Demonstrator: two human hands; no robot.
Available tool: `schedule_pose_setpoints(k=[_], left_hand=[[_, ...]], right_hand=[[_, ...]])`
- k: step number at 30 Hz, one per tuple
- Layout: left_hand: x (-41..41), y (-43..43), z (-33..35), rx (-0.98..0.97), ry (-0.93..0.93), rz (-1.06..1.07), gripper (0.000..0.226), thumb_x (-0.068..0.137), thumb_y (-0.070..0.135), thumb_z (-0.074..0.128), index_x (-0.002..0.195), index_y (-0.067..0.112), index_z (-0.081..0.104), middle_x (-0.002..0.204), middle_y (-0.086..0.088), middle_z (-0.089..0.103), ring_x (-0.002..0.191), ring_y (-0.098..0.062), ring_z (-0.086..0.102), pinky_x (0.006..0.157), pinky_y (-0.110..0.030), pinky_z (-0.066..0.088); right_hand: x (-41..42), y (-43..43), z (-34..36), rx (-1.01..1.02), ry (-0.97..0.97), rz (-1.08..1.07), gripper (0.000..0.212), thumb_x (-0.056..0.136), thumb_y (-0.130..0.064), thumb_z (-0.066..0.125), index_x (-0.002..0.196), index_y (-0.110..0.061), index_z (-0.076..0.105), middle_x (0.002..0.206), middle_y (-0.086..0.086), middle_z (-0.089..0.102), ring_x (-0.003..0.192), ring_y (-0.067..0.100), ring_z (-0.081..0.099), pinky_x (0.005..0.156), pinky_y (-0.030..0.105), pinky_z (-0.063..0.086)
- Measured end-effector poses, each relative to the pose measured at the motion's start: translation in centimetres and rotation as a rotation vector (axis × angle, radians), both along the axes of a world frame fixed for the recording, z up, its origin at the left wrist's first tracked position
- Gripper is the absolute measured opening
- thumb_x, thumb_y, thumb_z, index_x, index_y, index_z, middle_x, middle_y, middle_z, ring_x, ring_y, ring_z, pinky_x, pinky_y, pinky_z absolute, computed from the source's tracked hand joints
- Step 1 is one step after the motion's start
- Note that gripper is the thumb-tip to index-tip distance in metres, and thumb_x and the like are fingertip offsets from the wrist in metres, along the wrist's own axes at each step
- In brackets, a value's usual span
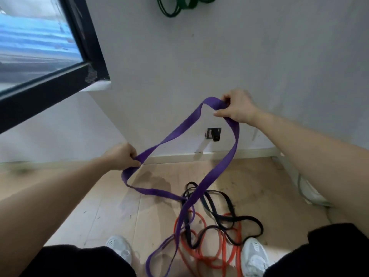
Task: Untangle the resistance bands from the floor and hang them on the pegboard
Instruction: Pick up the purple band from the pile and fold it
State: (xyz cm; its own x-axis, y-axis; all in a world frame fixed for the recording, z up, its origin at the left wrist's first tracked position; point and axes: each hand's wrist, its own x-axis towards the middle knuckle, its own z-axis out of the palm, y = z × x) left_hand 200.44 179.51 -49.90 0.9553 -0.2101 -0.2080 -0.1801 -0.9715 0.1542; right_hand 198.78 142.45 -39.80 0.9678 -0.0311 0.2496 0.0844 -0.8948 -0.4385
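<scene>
A wide purple resistance band (231, 154) is lifted off the floor in a big loop. My right hand (237, 107) pinches its top end in front of the wall. My left hand (123, 156) grips the band lower and to the left. The band's lower part hangs down, crosses itself and trails onto the floor between my shoes. A black band (217, 214) and an orange band (201, 260) lie tangled on the floor under it. Green bands (179, 6) hang high on the wall at the top edge.
A dark-framed window (50, 84) fills the upper left. A wall socket (214, 133) sits low on the white wall above the skirting. White cable trunking (307, 188) runs along the floor at right. My white shoes (254, 256) stand beside the tangled bands.
</scene>
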Motion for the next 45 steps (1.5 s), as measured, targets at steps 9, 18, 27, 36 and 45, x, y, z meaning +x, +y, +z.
schedule_pose_setpoints(k=[9, 18, 27, 36, 45], left_hand=[[0.0, -2.0, 1.5, -0.474, 0.029, -0.084, 0.010, 0.087, 0.026, 0.078, 0.096, 0.022, 0.075, 0.081, 0.003, 0.074, 0.075, -0.015, 0.070, 0.074, -0.034, 0.057], [-2.4, -9.4, 5.6, -1.014, 0.225, -0.150, 0.049, 0.094, 0.039, 0.068, 0.141, 0.029, 0.054, 0.129, 0.008, 0.064, 0.120, -0.011, 0.060, 0.098, -0.034, 0.052], [-1.9, -9.7, 6.1, -1.099, 0.286, -0.192, 0.023, 0.083, 0.028, 0.077, 0.090, 0.010, 0.065, 0.084, -0.004, 0.070, 0.085, -0.021, 0.067, 0.090, -0.036, 0.053], [-2.0, -8.4, 6.3, -1.094, 0.178, -0.101, 0.015, 0.084, 0.019, 0.080, 0.093, 0.011, 0.073, 0.088, -0.011, 0.072, 0.085, -0.025, 0.068, 0.091, -0.042, 0.055], [-2.8, -11.2, 4.6, -1.002, 0.225, -0.206, 0.073, 0.075, 0.037, 0.088, 0.139, 0.024, 0.054, 0.130, 0.005, 0.065, 0.114, -0.013, 0.067, 0.098, -0.034, 0.056]], right_hand=[[-1.7, 2.7, 1.4, 0.077, -0.011, 0.187, 0.026, 0.078, -0.006, 0.076, 0.100, -0.020, 0.073, 0.076, -0.004, 0.064, 0.062, 0.007, 0.056, 0.048, 0.010, 0.043], [-3.6, 4.8, 1.3, 0.153, 0.119, 0.342, 0.042, 0.082, -0.004, 0.075, 0.119, -0.023, 0.070, 0.093, -0.001, 0.073, 0.078, 0.014, 0.067, 0.052, 0.012, 0.048], [-4.4, 3.4, 0.6, 0.150, 0.206, 0.278, 0.021, 0.087, -0.001, 0.068, 0.105, -0.012, 0.073, 0.092, 0.009, 0.069, 0.075, 0.032, 0.071, 0.057, 0.035, 0.062], [-4.0, 1.9, 0.2, 0.630, 0.395, 0.262, 0.030, 0.081, 0.008, 0.075, 0.109, -0.002, 0.070, 0.099, 0.019, 0.062, 0.081, 0.030, 0.069, 0.071, 0.033, 0.063], [-4.4, 4.5, 2.0, 0.718, 0.241, 0.382, 0.028, 0.084, -0.005, 0.076, 0.111, -0.008, 0.070, 0.095, 0.014, 0.063, 0.079, 0.023, 0.066, 0.072, 0.032, 0.062]])
